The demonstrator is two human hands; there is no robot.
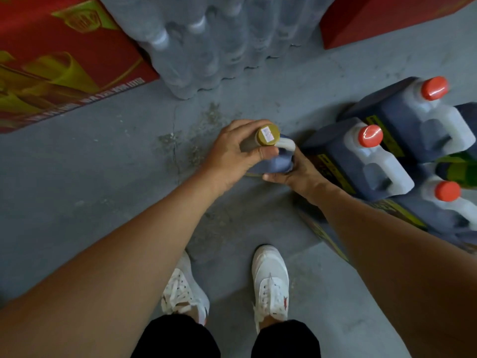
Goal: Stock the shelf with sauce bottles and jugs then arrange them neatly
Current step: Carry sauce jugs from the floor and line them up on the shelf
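Note:
My left hand (232, 153) grips the neck of a bottle with a gold cap (268, 135) that bears a small white sticker. Just below it, my right hand (294, 171) holds a dark sauce jug (277, 162) by its white handle, close to the floor; most of this jug is hidden by both hands. To the right, several dark sauce jugs with red caps (369, 151) and white handles stand packed together in an open carton (322, 232) with yellow print. A green bottle (462, 166) shows among them at the right edge.
A shrink-wrapped pack of clear water bottles (206, 42) lies on the grey concrete floor (103, 177) ahead. Red cartons stand at the upper left (51, 60) and upper right (374, 16). My white shoes (271, 280) are below.

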